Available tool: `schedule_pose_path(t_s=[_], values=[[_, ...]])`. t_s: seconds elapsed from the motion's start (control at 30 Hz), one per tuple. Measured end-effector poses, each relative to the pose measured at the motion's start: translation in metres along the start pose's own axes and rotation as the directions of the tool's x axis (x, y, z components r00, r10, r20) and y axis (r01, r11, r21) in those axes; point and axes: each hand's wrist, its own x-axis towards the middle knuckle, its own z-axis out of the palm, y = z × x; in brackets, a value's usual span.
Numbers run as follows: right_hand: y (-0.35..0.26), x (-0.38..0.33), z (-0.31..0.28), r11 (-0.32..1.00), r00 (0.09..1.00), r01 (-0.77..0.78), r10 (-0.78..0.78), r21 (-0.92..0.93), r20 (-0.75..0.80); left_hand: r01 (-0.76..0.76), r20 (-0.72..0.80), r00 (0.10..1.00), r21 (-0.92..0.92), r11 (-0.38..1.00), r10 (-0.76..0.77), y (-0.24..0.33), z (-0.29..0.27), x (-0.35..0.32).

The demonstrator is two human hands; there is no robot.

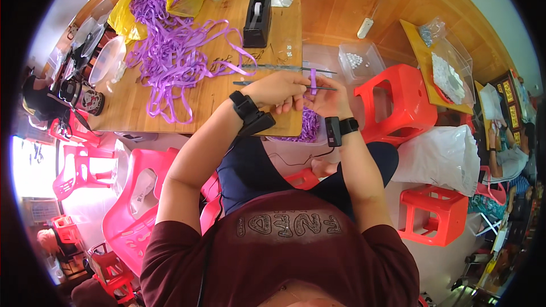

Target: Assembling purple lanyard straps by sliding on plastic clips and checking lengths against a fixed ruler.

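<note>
My left hand point(280, 90) and my right hand point(331, 99) meet just past the table's right edge. Between them a short piece of purple ribbon point(313, 77) hangs across a thin dark rod point(242, 83). The fingers of both hands are closed at the ribbon; exactly how each fingertip grips it is partly hidden. Behind the left hand the rod's middle disappears from sight. A second thin dark rod point(267, 67) lies parallel, farther away, and sticks out over the edge. On the table, a big tangle of purple ribbon point(176, 59) spills from a yellow plastic bag point(126, 16).
A black tape dispenser point(257, 25) stands on the wooden table point(227, 108). Below its edge, a clear bin holds purple pieces point(307, 125). A clear box point(364, 59) of white bits, red stools point(401, 99) and a white sack point(441, 156) are at my right; a pink chair point(136, 210) is at left.
</note>
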Motion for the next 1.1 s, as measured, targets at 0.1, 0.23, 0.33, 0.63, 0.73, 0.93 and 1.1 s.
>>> schedule_pose_path(t_s=[0.1, 0.23, 0.33, 0.63, 0.73, 0.93, 1.1], values=[[0.0, 0.004, 0.007, 1.0, 0.998, -0.019, 0.02, -0.008, 0.051, 0.016, -0.023, 1.0, 0.076, 0.997, -0.015, 0.007, 0.007, -0.004], [0.012, 0.02, -0.018, 0.991, 0.989, 0.067, -0.082, 0.118, 0.124, -0.021, -0.072, 0.997, 0.068, 0.997, 0.026, 0.002, 0.01, -0.009], [0.016, 0.021, -0.023, 0.984, 0.984, 0.175, -0.175, 0.024, 0.034, -0.029, -0.184, 0.981, 0.139, 0.99, 0.054, 0.0, 0.011, -0.03], [0.029, 0.024, -0.014, 0.971, 0.972, 0.215, -0.223, 0.107, 0.067, 0.027, -0.551, 0.666, 0.692, 0.721, 0.504, -0.017, -0.048, -0.077], [0.028, 0.029, -0.039, 0.937, 0.905, 0.31, -0.342, 0.161, 0.251, -0.052, -0.495, 0.692, 0.693, 0.719, 0.526, -0.026, -0.056, -0.071], [-0.017, -0.022, -0.066, 0.881, 0.878, 0.469, -0.473, 0.06, 0.074, -0.053, -0.444, 0.744, 0.706, 0.707, 0.499, -0.028, -0.059, -0.07], [-0.038, -0.022, -0.1, 0.85, 0.866, 0.145, -0.357, -0.506, -0.351, 0.034, -0.432, 0.734, 0.794, 0.607, 0.524, -0.027, -0.072, -0.062]])
